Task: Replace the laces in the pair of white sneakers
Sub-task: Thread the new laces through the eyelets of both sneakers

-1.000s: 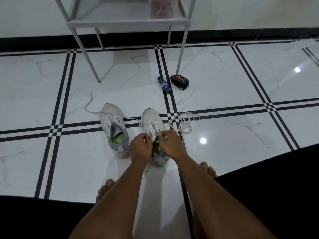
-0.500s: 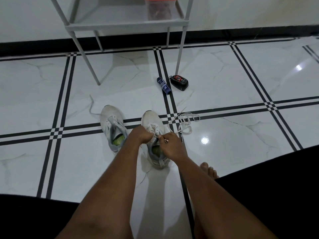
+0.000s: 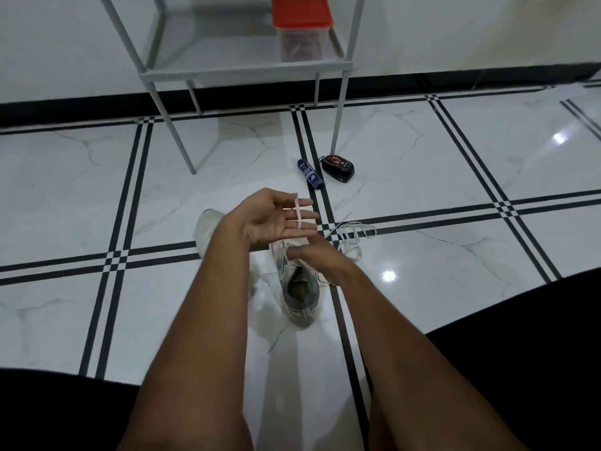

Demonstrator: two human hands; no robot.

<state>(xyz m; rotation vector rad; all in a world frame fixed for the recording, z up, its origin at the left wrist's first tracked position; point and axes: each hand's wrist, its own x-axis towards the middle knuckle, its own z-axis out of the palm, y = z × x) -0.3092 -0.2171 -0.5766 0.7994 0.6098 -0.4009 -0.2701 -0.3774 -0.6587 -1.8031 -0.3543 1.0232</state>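
Note:
The right white sneaker (image 3: 300, 292) stands on the tiled floor with its opening toward me. My left hand (image 3: 276, 218) is lifted above it, palm up and fingers straight, and a white lace (image 3: 298, 212) lies across those fingers. Just over the sneaker's eyelets is my right hand (image 3: 313, 257), blurred, its fingers curled together and pinching the lace. The rest of that lace lies in loose loops (image 3: 356, 234) on the floor to the right. Only the toe of the left white sneaker (image 3: 204, 227) shows; my left forearm hides the remainder.
A blue tube (image 3: 309, 174) and a black and red case (image 3: 337, 164) lie on the floor beyond the sneakers. Behind them stands a grey metal rack (image 3: 247, 71) with an orange-lidded container (image 3: 300, 27) on its shelf. My dark-clothed legs fill the lower corners.
My left hand has let go at the eyelets and risen, opening palm up with the lace across its fingers. My right hand has stayed at the sneaker's eyelets. The camera has tilted up.

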